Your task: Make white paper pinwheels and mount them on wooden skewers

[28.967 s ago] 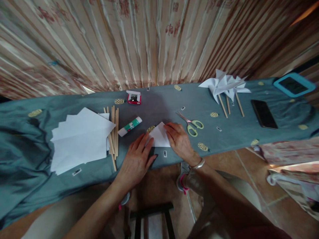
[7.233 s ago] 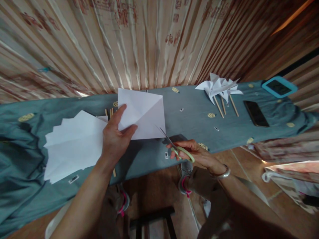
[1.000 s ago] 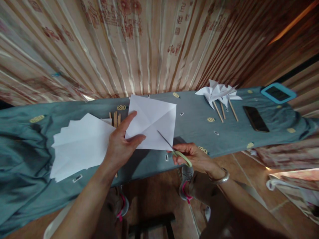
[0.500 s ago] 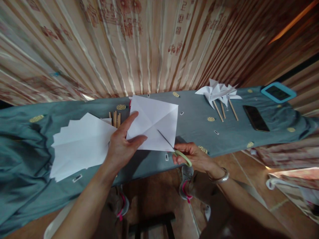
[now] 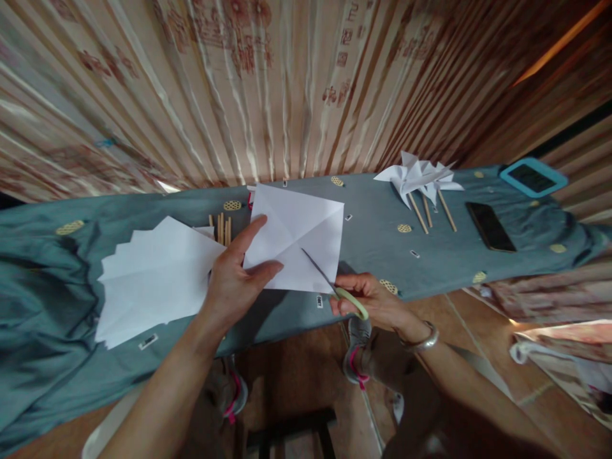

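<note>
My left hand (image 5: 234, 280) pinches the left edge of a creased white paper square (image 5: 299, 233), held up above the blue-grey cloth-covered table (image 5: 363, 255). My right hand (image 5: 370, 299) grips green-handled scissors (image 5: 335, 287). Their blades reach up and left into the lower right corner of the square, along a diagonal crease. A silver bangle sits on my right wrist.
A fanned stack of white sheets (image 5: 153, 277) lies left, with wooden sticks (image 5: 222, 228) behind it. Finished paper pinwheels on sticks (image 5: 421, 182) lie at the right rear, then a black phone (image 5: 490, 226) and a blue-cased tablet (image 5: 533, 178). A striped curtain hangs behind.
Over the last second the paper has shifted slightly right and the scissor blades have gone further into its corner. Earlier the folded paper lay on the table and the scissors lay beside it.
</note>
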Motion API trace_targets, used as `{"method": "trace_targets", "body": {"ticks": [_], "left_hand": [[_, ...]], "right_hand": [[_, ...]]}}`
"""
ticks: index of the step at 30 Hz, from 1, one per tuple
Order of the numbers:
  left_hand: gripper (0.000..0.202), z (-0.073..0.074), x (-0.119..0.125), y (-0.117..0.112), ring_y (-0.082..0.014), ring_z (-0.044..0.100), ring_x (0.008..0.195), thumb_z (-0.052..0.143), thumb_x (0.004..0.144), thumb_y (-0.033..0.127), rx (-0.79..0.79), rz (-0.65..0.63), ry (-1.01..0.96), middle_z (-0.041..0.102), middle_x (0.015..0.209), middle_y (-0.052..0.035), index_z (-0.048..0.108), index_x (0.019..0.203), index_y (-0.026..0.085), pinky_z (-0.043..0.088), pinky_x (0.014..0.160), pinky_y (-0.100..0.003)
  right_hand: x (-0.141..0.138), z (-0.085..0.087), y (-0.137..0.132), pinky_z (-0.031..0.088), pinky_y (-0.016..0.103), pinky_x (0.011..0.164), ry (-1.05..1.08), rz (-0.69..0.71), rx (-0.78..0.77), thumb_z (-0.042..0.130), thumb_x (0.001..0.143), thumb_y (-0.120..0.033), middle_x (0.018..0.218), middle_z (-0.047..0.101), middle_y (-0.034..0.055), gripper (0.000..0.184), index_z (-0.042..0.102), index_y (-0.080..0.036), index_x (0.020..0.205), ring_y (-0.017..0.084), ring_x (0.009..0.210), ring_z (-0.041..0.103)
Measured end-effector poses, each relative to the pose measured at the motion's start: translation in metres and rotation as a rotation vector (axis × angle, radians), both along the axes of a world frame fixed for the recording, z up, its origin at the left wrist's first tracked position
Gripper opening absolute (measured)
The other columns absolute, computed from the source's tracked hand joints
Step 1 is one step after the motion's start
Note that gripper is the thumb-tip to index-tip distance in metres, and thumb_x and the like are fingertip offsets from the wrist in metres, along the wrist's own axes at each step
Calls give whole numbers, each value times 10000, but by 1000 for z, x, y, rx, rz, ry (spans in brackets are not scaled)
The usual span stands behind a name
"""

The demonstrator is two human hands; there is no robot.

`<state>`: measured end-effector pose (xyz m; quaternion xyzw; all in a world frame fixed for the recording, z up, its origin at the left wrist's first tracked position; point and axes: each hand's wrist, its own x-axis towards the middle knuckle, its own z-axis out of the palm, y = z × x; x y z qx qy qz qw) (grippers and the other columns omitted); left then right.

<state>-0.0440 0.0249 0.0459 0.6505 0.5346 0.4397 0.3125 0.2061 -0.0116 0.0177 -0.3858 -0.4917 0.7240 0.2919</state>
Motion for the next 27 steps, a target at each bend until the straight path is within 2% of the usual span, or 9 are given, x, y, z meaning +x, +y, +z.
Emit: {"method": "trace_targets", "body": {"ticks": [6,23,27], "left_hand": [[675,-2,1,-2,-269,531,1262,755,711,276,-1,-3,-5,550,1395,-60,518,1342,247,412,1086,-428],[694,-1,2,-1,-254,534,1258,767,693,274,-19,17,-12,553,1393,-52,518,1339,235,403,1090,-403],[691,0,3,-1,-254,523,1269,764,695,269,-28,18,-11,547,1400,-53,521,1340,228,406,1087,-387]], "right_hand": [[-1,4,1,339,176,497,10,1,1,811,642,-498,650,551,-46,431,665,-128,810,46,555,420],[-2,0,0,378,157,510,-6,-53,-93,844,596,-470,650,585,-38,421,669,-130,771,43,548,478],[-2,1,0,387,163,526,-11,-42,-71,838,609,-466,664,591,-39,407,680,-139,792,47,561,482]]}}
